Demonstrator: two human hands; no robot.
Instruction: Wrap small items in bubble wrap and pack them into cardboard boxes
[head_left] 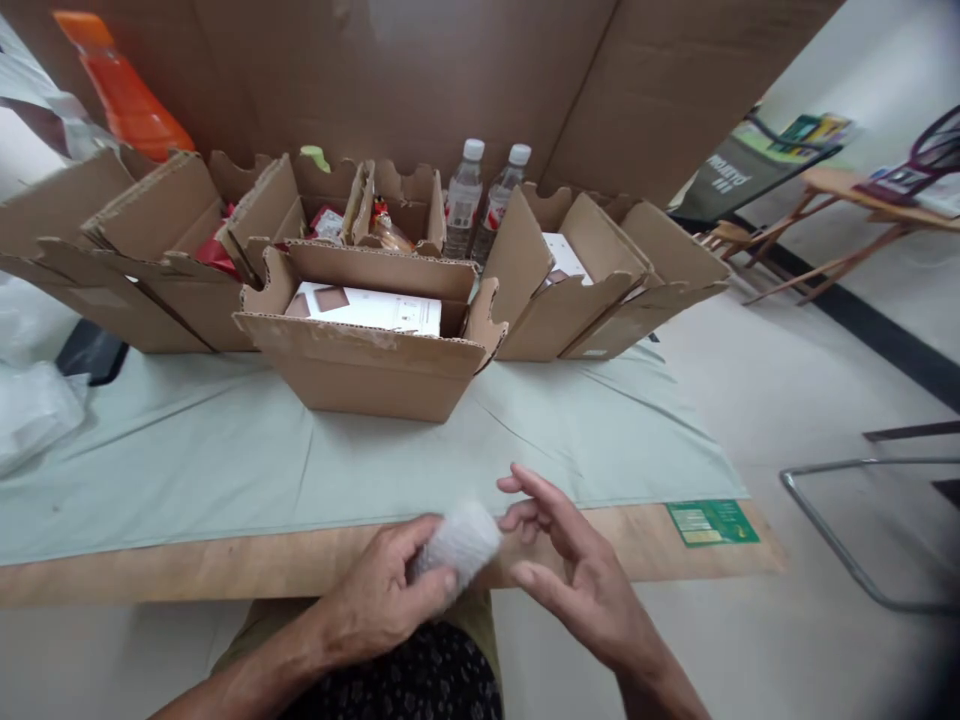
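My left hand (386,590) grips a small bundle in whitish translucent wrap, like bubble wrap (463,545), over the table's front edge. What lies inside the wrap cannot be made out. Just right of the bundle, my right hand (574,580) is open, fingers apart and holding nothing. Beyond both hands stands an open cardboard box (375,372) with a white printed carton (375,308) lying in it.
Behind it, more open cardboard boxes (161,300) flank two clear bottles (463,195). An orange bottle (131,95) rises at the back left. Crumpled clear plastic (37,410) lies left on the pale green cloth (360,470). A green card (712,523) rests at the right edge.
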